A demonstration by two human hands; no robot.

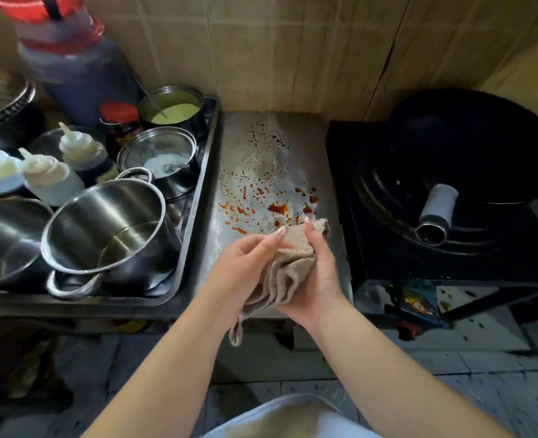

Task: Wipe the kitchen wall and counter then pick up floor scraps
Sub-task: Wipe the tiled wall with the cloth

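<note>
A beige cloth (288, 267) is bunched between both my hands above the front of the steel counter (261, 147). My left hand (245, 263) grips its left side. My right hand (316, 273) holds its right side with fingers curled over the top. A loose corner of the cloth dangles below the counter edge. Red-orange sauce splatters (277, 208) and brown dried spots lie on the counter just beyond my hands. The tan tiled wall (293, 52) rises behind the counter. Small green scraps (469, 324) lie on the floor at the right.
A metal tray (198, 191) at the left holds steel pots (109, 229), bowls of green and white paste, squeeze bottles (49, 178), a red-lidded jar and a big dark jug. At the right a black wok (469, 147) sits on a black stove, handle pointing toward me.
</note>
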